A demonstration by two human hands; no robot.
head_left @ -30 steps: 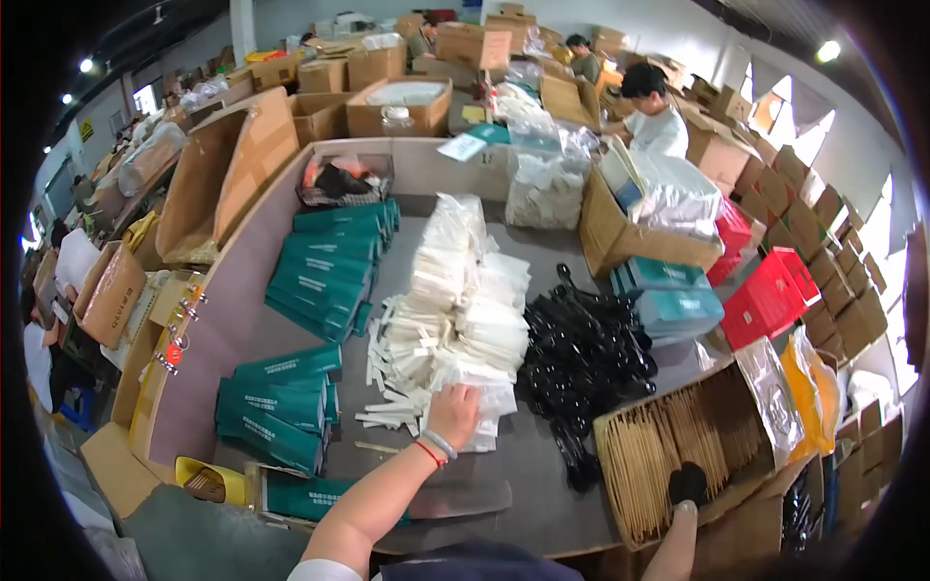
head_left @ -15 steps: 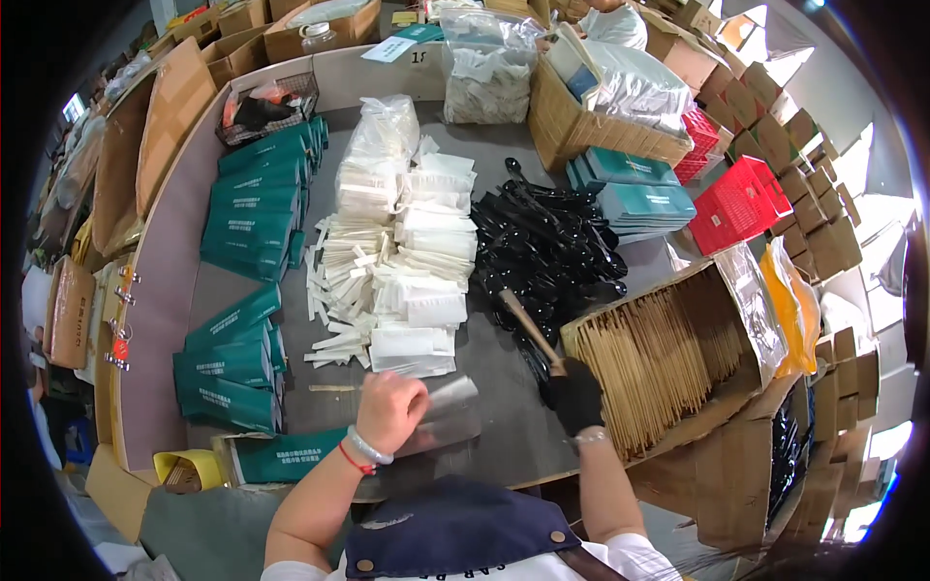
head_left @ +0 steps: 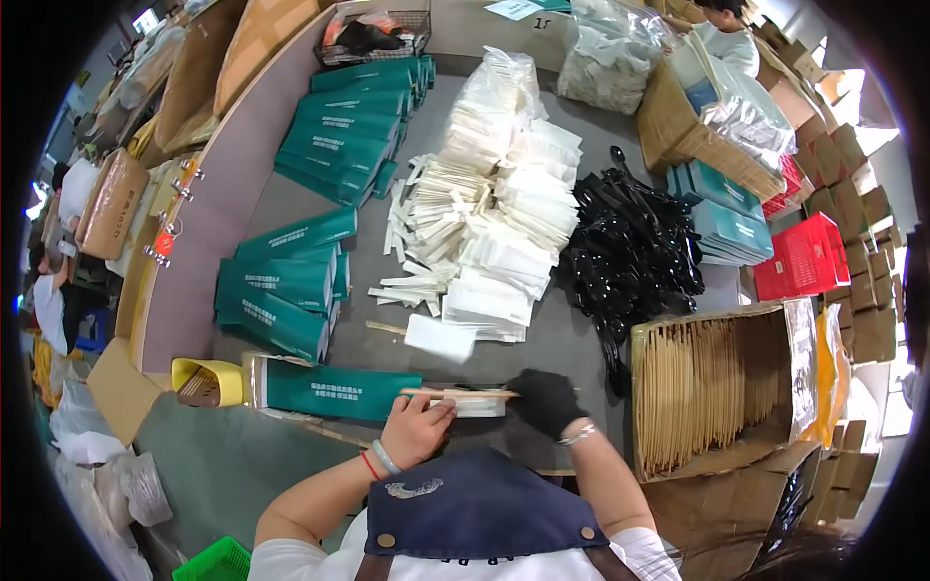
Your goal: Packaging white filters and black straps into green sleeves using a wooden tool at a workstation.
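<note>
Low on the table, a dark green paper sleeve (head_left: 339, 389) lies lengthwise. At its right end my left hand (head_left: 417, 431) has its fingers bent over the edge, closed on the sleeve. My right hand (head_left: 547, 402), in a black glove, grips one end of a pair of wooden chopsticks (head_left: 460, 394). The chopsticks lie level, their far end reaching over the sleeve just above my left fingers. Beneath them, a white packet (head_left: 481, 407) shows between my hands, partly hidden. Another white packet (head_left: 441, 338) lies flat just beyond.
White packets (head_left: 504, 232) are heaped mid-table, beside black plastic spoons (head_left: 630, 257). Green sleeves (head_left: 329, 136) are stacked along the left wall. At right stands a cardboard box (head_left: 712, 470) of wooden chopsticks, with a red basket (head_left: 804, 257) behind. A yellow container (head_left: 208, 382) sits at the left edge.
My right hand has brought the chopsticks left and down from beside the spoons to the sleeve. My left hand has lowered onto the sleeve's end. The whole view has shifted.
</note>
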